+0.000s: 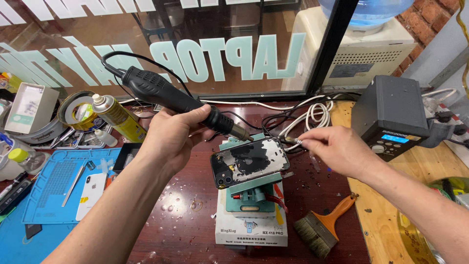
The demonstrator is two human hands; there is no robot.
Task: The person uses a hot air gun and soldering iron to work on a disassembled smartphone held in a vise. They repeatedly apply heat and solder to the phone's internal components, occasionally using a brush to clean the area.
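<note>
My left hand grips a black hot-air gun by its handle. The metal nozzle points down-right at the top edge of a phone back housing. That black housing has patches stripped bare and is clamped in a green fixture standing on a white box. My right hand hovers at the housing's right end, pinching thin metal tweezers whose tip is close to the housing's upper right corner.
A black control station with a lit display stands at the right, white cables beside it. An orange-handled brush lies at front right. A blue mat at left holds a white phone; a yellow spray can and a tape roll lie behind.
</note>
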